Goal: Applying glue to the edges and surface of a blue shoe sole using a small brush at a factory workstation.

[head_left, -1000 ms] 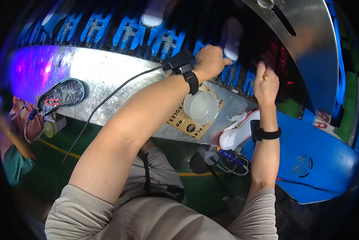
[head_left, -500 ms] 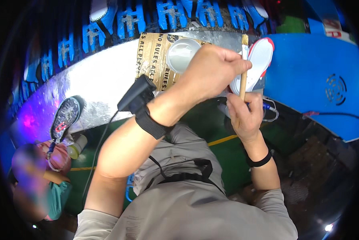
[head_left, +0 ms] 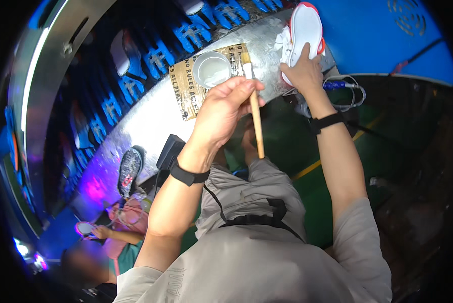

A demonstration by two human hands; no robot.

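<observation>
My left hand (head_left: 225, 103) pinches a paintbrush (head_left: 257, 123) by its wooden handle, bristles up and the handle's end hanging past the table edge. Close beside it, a white tub (head_left: 211, 69) with pale, whitish contents stands on a piece of printed cardboard (head_left: 181, 93). At the far right of the metal table, my right hand (head_left: 305, 71) grips a shoe (head_left: 307, 28) with a white sole and red edging. Its sole faces up, and a finger and thumb lie over the near end.
A row of blue clamps (head_left: 158, 58) runs behind the metal table (head_left: 103, 156). Further left lies a dark shoe (head_left: 129, 171). A co-worker's hand (head_left: 103, 232) holds a white-soled shoe (head_left: 86, 229) at lower left. A blue panel (head_left: 357, 45) and coiled cable (head_left: 355, 93) are on the right.
My right hand has let go of the brush handle and taken hold of the shoe. The brush stays in my left hand, now apart from the shoe. The view has turned and shifted left.
</observation>
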